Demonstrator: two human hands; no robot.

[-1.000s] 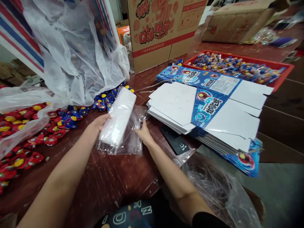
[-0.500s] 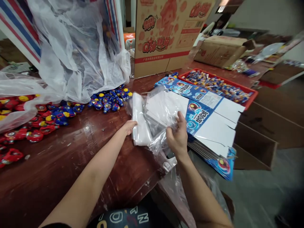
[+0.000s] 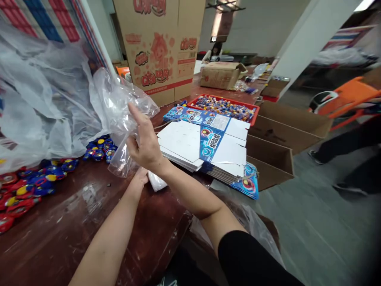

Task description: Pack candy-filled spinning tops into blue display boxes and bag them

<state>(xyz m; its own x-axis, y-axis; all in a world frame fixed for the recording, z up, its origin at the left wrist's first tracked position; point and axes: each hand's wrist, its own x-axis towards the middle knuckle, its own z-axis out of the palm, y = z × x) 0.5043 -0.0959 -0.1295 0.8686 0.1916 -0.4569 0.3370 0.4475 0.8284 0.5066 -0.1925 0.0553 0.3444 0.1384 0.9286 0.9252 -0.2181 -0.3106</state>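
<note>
since half a second ago the right hand [image 3: 146, 146] has lifted the clear plastic bag [image 3: 123, 109] up off the white stack, well above the table [image 3: 89, 222].

right fingers are closed on the crinkled, glossy bag, forefinger pointing up along it; the thin film hangs slack and creased, its lower corner dangling near the left hand [image 3: 139, 178]. the left hand rests low on the dark red-brown, scuffed wooden table, on the end of the white stack [image 3: 156, 182], a smooth pale block mostly hidden behind the right wrist; whether its fingers are curled round it i cannot tell. just right lies a pile of flat box blanks [image 3: 205, 147], white card with glossy blue print. left, round red and blue toy tops [image 3: 35, 184] lie scattered under big cloudy plastic sheeting [image 3: 38, 107]. behind stand a printed cardboard carton [image 3: 160, 43] and a red tray [image 3: 223, 106] of wrapped pieces.
</note>
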